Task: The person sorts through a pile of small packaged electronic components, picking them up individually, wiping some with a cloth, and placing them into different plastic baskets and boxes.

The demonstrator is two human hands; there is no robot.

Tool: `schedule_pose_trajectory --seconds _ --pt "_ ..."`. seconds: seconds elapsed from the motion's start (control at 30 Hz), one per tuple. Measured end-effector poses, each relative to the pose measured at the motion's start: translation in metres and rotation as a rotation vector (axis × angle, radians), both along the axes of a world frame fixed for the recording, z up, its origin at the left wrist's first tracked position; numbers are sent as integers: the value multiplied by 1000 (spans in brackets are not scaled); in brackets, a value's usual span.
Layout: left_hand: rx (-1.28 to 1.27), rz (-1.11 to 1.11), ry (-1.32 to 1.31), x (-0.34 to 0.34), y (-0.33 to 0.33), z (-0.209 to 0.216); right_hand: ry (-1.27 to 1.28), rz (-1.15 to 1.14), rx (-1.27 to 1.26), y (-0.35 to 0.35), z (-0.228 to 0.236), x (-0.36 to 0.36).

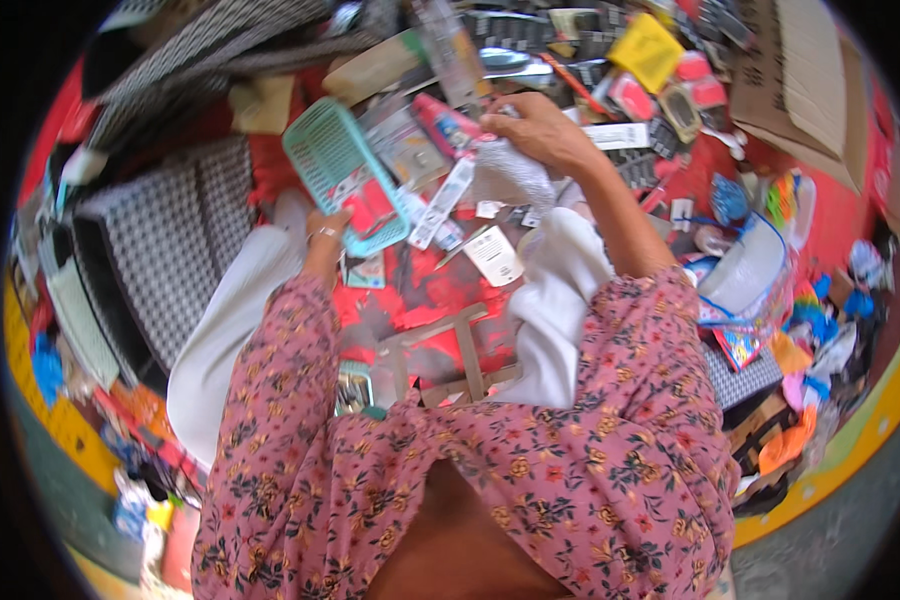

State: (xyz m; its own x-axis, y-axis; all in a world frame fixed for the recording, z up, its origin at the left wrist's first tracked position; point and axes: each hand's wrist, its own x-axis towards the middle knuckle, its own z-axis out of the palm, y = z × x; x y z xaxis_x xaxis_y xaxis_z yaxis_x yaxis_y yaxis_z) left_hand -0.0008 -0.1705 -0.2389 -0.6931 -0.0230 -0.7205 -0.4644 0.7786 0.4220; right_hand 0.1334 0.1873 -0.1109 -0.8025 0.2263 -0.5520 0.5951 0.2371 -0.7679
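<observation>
The turquoise basket (310,160) sits in front of the person, left of centre, among scattered goods on a red surface (420,285). Its side is pierced like a lattice, and a red-and-white item (367,207) lies at its near end. The left hand (327,226) touches the near left rim; whether the fingers close on it cannot be told. The right hand (532,128) is curled with its fingers together on the top of a pale bundle (513,172), to the right of the basket; blur hides whether that is cloth or plastic. Between them lie clear-fronted packets (407,148), a long white strip (442,205) and, nearer the person, a white printed card (493,256).

The red surface is mottled with grey patches and bears brown strips (467,352) between the person's white-clad legs. Near the lap stands a small clear-walled container (353,372) with small contents too blurred to name. Beyond the right hand, a yellow packet (646,52) lies beside pink pieces (631,96), and an open cardboard box (808,130) stands at the upper right. Farther right, a clear pouch with blue edging (746,272) adjoins a colourful heap (820,330). At left rests a checked grey panel (185,225). A yellow band (847,472) edges the area, with a grey-green floor (820,555) outside.
</observation>
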Motion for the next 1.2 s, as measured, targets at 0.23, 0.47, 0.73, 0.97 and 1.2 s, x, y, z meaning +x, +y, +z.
schedule_pose_trajectory --seconds 0.23,0.47,0.73,0.97,1.2 --pt "-254 -133 -126 -19 7 -8 -130 -313 395 71 -28 62" --pt "-375 -347 -103 -23 -9 -17 -63 -298 1022 111 -51 110" --pt "-284 -468 148 -41 23 22 -221 -101 1168 99 -68 84" --pt "93 -461 129 -38 96 104 -227 -95 897 95 -62 86" --pt "539 -460 -77 9 160 265 326 -236 438 72 49 15"
